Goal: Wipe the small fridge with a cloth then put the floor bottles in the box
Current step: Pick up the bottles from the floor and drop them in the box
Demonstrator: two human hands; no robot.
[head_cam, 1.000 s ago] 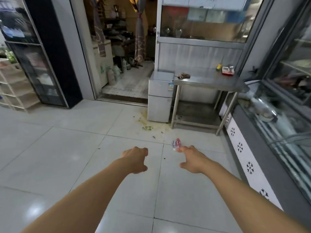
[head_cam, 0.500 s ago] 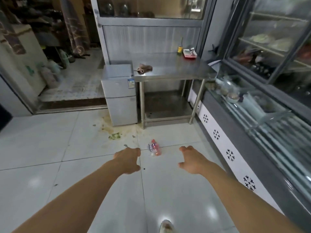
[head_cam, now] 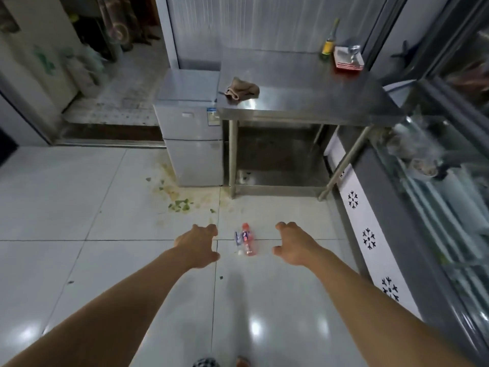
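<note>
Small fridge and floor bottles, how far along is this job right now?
Nothing looks done yet. The cloth lies crumpled on the steel table beside the small fridge, so wiping has not begun. In hand: nothing; the left hand and right hand are both empty and spread above the floor. Left: the wipe, then the two bottles lying on the tiles. No box is in view.

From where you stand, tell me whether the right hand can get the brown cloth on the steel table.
Probably not yet: the right hand hangs empty over the floor, well short of the brown cloth; nothing blocks it.
</note>
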